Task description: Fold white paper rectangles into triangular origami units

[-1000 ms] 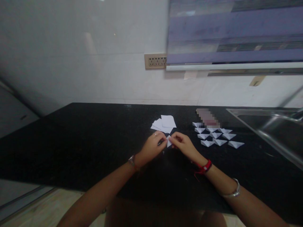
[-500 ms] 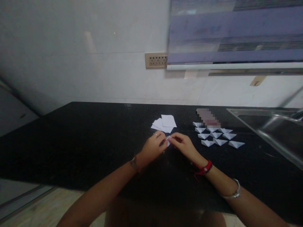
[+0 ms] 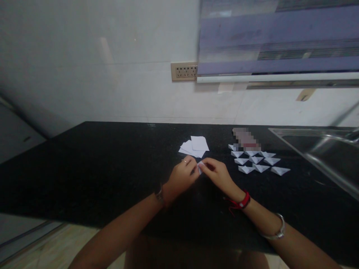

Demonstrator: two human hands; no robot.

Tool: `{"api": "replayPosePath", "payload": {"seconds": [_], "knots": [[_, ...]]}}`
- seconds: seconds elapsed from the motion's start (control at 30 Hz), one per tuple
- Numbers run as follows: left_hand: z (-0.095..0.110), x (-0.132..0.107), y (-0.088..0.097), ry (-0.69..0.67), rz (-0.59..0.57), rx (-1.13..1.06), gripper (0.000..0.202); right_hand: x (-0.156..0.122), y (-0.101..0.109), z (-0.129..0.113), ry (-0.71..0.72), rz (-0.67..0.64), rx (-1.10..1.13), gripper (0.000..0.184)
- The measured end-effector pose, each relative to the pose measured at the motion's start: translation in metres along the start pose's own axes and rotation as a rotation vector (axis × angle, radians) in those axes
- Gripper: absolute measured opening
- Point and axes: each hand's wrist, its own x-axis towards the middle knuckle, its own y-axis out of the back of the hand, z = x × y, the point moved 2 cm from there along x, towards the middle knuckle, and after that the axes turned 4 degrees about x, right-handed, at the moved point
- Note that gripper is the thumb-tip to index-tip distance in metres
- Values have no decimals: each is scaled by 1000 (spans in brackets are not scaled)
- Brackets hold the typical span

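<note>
My left hand (image 3: 182,175) and my right hand (image 3: 217,172) meet over the black countertop (image 3: 98,168), fingers pinched together on one small white piece of folded paper (image 3: 199,166); most of it is hidden between the fingertips. Just behind the hands lies a small pile of flat white paper squares (image 3: 195,146). To the right, several folded white paper triangles (image 3: 259,162) lie in rows on the counter.
A blurred-out small object (image 3: 245,138) lies behind the triangles. A steel sink (image 3: 322,149) is set into the counter at the far right. A beige socket strip (image 3: 183,71) is on the white wall, beside a window blind (image 3: 277,41).
The hands have closed in tighter on the small paper, so less of it shows between the fingers. Everything else on the counter is unmoved.
</note>
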Motion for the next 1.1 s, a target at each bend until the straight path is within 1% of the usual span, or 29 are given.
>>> {"api": "replayPosePath", "payload": {"seconds": [0.1,0.2,0.3,0.4,0.53,0.63,0.77,0.87,0.97,1.1], "knots": [[0,-1,-1,-25,10,43,13,0,0,-1,7,23,-43,14],[1,-2,-2,-98,12,90,14,-1,-1,-2,-8,74,-81,10],[3,-3,-3,-150,28,135,15,-1,-2,-1,-19,89,-54,7],[4,-3,-2,-146,41,159,15,-1,-2,-1,-13,56,-2,9],[3,-2,0,-129,51,164,18,0,0,-2,27,30,10,15],[3,-2,0,-149,71,157,18,-1,1,-4,41,64,-27,14],[4,-3,-1,-193,45,178,18,-2,1,-8,26,128,-121,10],[5,-4,-2,-214,55,185,18,-3,0,-9,33,148,-126,10],[4,-5,-1,-222,65,188,17,-3,0,-9,72,108,-80,13],[3,-4,2,-206,70,160,19,-2,2,-9,180,20,-67,16]]}}
